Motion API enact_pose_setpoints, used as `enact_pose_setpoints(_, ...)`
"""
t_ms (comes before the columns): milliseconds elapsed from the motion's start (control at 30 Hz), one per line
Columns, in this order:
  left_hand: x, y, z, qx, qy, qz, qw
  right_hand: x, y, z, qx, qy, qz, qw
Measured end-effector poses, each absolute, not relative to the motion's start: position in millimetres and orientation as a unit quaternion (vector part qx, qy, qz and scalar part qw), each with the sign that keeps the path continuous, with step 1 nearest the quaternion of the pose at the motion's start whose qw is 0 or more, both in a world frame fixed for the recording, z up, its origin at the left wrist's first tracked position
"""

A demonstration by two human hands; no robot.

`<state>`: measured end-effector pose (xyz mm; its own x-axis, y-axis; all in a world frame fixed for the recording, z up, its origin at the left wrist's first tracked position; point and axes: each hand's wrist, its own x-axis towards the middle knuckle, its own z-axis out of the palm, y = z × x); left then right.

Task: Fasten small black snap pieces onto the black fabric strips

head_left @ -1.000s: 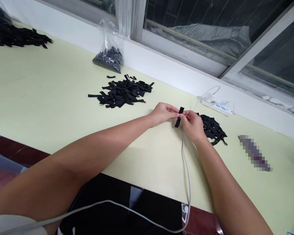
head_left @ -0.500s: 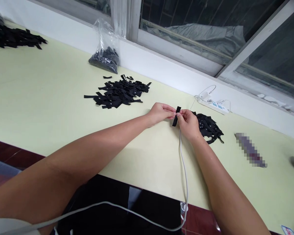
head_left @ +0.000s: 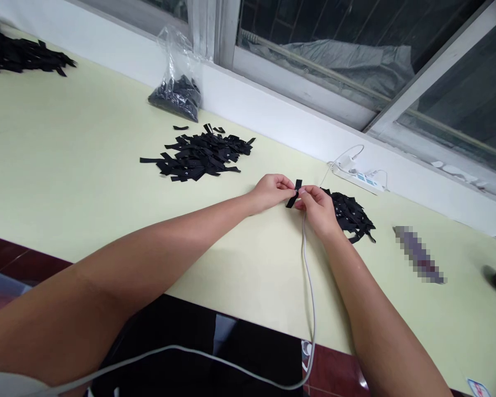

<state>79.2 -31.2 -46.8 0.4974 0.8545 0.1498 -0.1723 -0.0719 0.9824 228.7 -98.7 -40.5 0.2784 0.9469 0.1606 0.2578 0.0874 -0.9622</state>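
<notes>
Between my two hands is a short black fabric strip, held above the table and slanting slightly. My left hand pinches its middle from the left side. My right hand has thumb and index finger closed at the strip's middle from the right, where a small pale spot shows. Just behind my right hand lies a pile of black strips. A larger pile of similar strips lies farther off to the left of my hands.
A clear plastic bag of black pieces stands by the wall, and another black heap lies far left. A white power strip sits behind the right pile. A pale cable runs over the pale table's front edge. A blurred-out object lies right.
The strip has tilted a little and shifted slightly left between my fingers. Both hands stay almost in the same place, and the view has moved slightly.
</notes>
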Motion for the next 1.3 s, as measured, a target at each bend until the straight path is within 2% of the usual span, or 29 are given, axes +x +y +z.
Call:
enact_pose_setpoints(267,80.8,-33.8,-46.9,0.631,0.261,0.421,0.597,229.2,-97.1,-41.9,-0.586,-0.509,0.317,0.545)
enact_pose_setpoints(467,79.9,-35.9,-47.9,0.661,0.25,0.38,0.596,227.9,-98.7,-37.4,-0.588,-0.479,0.316,0.57)
enact_pose_setpoints(700,76.3,-35.3,-37.2,0.584,0.292,0.41,0.637,226.2,-100.2,-35.7,-0.599,-0.468,0.33,0.56)
enact_pose_setpoints(967,72.9,-30.9,-36.4,0.526,0.305,0.436,0.663,222.6,-104.4,-34.5,-0.576,-0.519,0.38,0.504)
enact_pose_setpoints(1200,70.1,-35.1,-36.2,0.556,0.22,0.393,0.699,221.9,-109.8,-29.7,-0.629,-0.572,0.326,0.413)
enact_pose_setpoints(1300,69.7,-35.5,-33.6,0.562,0.213,0.375,0.706,222.9,-108.7,-31.0,-0.632,-0.573,0.321,0.412)
